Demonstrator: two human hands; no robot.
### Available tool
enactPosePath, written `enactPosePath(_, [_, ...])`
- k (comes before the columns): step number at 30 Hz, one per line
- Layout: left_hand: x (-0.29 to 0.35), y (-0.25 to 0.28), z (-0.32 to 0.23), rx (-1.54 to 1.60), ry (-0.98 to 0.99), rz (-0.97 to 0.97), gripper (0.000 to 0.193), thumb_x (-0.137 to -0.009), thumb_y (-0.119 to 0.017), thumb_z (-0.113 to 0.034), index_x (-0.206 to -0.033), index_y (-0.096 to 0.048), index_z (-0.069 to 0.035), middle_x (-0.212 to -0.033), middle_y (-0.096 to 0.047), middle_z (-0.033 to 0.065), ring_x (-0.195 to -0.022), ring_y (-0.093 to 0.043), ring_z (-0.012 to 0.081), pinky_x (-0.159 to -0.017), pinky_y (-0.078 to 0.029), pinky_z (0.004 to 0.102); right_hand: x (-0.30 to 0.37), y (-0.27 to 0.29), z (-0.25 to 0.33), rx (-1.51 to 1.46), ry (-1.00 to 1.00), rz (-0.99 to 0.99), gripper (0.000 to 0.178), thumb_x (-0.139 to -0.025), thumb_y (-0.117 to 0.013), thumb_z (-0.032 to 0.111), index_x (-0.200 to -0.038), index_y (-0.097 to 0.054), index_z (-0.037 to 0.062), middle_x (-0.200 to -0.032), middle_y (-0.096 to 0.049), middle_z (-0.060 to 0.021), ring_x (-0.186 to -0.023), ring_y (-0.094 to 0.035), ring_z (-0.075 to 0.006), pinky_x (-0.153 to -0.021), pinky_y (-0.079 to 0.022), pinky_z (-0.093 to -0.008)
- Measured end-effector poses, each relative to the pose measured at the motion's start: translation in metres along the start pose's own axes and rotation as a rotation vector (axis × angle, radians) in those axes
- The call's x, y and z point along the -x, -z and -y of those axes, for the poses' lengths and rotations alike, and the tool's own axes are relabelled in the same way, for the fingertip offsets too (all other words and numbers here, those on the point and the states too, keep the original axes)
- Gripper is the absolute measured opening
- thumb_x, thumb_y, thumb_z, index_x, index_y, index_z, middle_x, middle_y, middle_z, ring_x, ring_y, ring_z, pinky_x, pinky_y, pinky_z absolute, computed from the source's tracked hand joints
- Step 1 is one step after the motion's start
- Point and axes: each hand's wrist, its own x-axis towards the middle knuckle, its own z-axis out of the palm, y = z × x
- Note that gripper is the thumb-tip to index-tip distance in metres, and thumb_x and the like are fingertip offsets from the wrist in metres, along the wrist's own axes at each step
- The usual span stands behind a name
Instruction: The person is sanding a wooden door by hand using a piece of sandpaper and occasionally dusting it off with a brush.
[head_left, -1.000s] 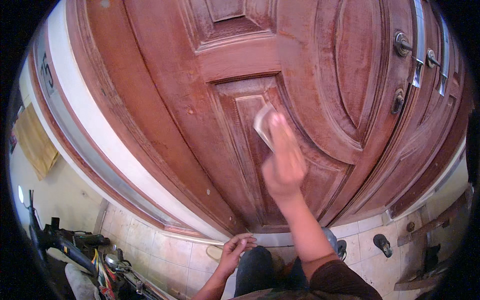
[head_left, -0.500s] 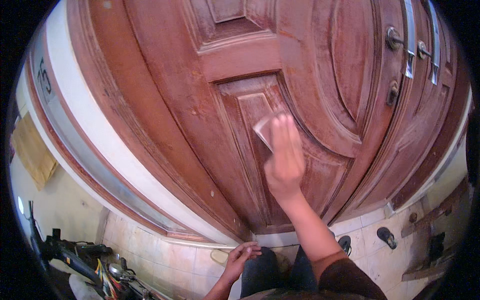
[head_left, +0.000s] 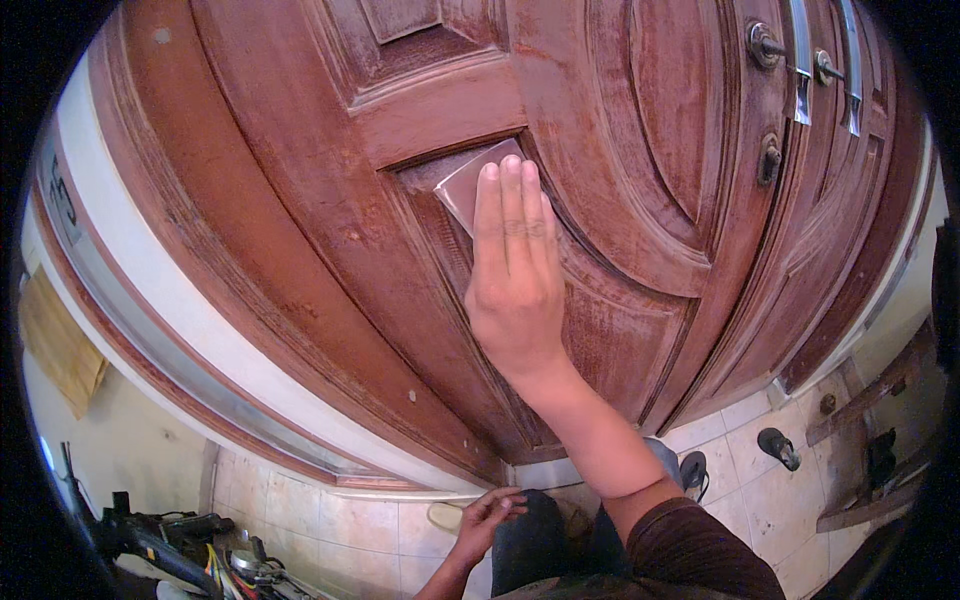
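A reddish-brown carved wooden door fills most of the view, its surface worn pale and scuffed in patches. My right hand presses a folded piece of sandpaper against the top of the lower recessed panel. Three fingers stretch straight over the sheet; its brown face and pale edge stick out to the left of them, and the thumb is hidden. Low down, my left hand rests by my left knee, fingers loosely bent and partly apart, with nothing in them.
Chrome pull handles and a lever stand out at upper right. A bicycle-like frame with loose wires is at lower left. Sandals lie on the tiled floor. A yellowish cloth hangs at far left.
My right hand has slid up and left along the panel with the sandpaper. The view has shifted a little; my left hand stays by the knee.
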Motion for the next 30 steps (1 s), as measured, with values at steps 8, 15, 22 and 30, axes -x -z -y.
enactPosePath(8, [0.0, 0.003, 0.006, -0.019, -0.007, 0.026, 0.04, -0.11, -0.056, -0.026, -0.14, -0.059, 0.0, -0.127, -0.07, 0.0163, -0.113, -0.069, 0.0244, -0.1, -0.052, 0.0361, 0.03, -0.001, 0.004, 0.112, -0.062, -0.029, 0.059, -0.089, -0.054, -0.007, -0.147, -0.052, -0.0085, -0.151, -0.052, -0.0277, -0.135, -0.051, -0.0426, -0.114, -0.043, -0.0492])
enactPosePath(15, [0.001, 0.006, 0.008, -0.028, 0.013, -0.026, 0.04, -0.11, -0.056, -0.025, -0.14, -0.059, 0.001, -0.128, -0.07, 0.0161, -0.113, -0.069, 0.0241, -0.1, -0.053, 0.0357, 0.044, 0.02, -0.033, 0.128, 0.069, 0.01, 0.05, -0.092, -0.06, 0.0, -0.143, -0.06, -0.002, -0.146, -0.061, -0.0193, -0.129, -0.057, -0.0309, -0.104, -0.051, -0.0386])
enactPosePath(22, [0.002, 0.003, 0.02, -0.051, 0.058, 0.035, 0.043, -0.111, -0.054, -0.029, -0.143, -0.057, 0.0, -0.128, -0.069, 0.0156, -0.115, -0.069, 0.0266, -0.103, -0.053, 0.0408, -0.014, 0.011, -0.02, -0.058, 0.175, -0.051, 0.061, -0.081, -0.06, -0.013, -0.142, -0.058, -0.0061, -0.143, -0.062, -0.0217, -0.13, -0.058, -0.0388, -0.111, -0.048, -0.0442])
enactPosePath(30, [-0.005, 0.0, 0.028, -0.052, 0.06, 0.053, 0.043, -0.111, -0.055, -0.028, -0.142, -0.056, 0.0, -0.13, -0.069, 0.0141, -0.116, -0.069, 0.0259, -0.104, -0.053, 0.04, 0.0, 0.007, -0.012, -0.005, 0.064, -0.059, 0.058, -0.089, -0.056, -0.005, -0.147, -0.052, -0.0081, -0.148, -0.056, -0.0256, -0.126, -0.056, -0.0418, -0.108, -0.048, -0.0459])
